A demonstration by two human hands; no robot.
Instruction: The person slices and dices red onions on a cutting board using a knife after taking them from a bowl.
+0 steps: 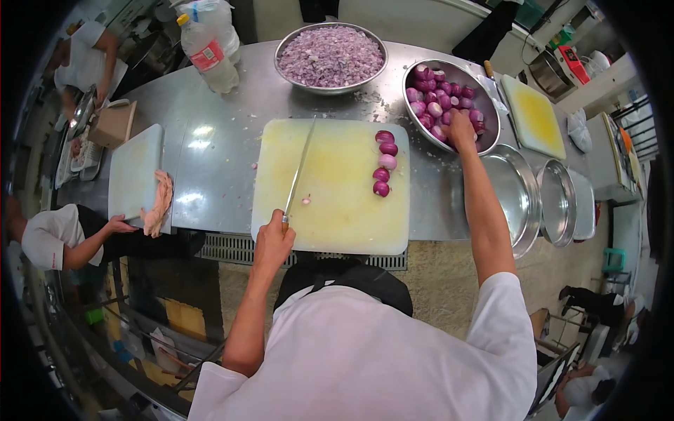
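Observation:
My left hand [274, 242] is wrapped round the handle of a long kitchen knife [300, 168], whose blade lies across a white, yellow-stained cutting board [337, 231]. A row of several peeled red onions [387, 162] runs down the board's right side. Beside the blade sits a small onion scrap [306, 200]. My right hand [461, 130] reaches into a steel bowl [408, 105] filled with whole red onions [435, 98]. Its fingertips are down among the onions, so their grip is hidden.
Behind the board stands a bowl of chopped onion [330, 56]. A plastic bottle [207, 56] is at back left. Steel pans [512, 189] and another board [533, 116] lie right. A person's hand [121, 224] touches the left board [133, 175], near raw-looking meat [159, 203].

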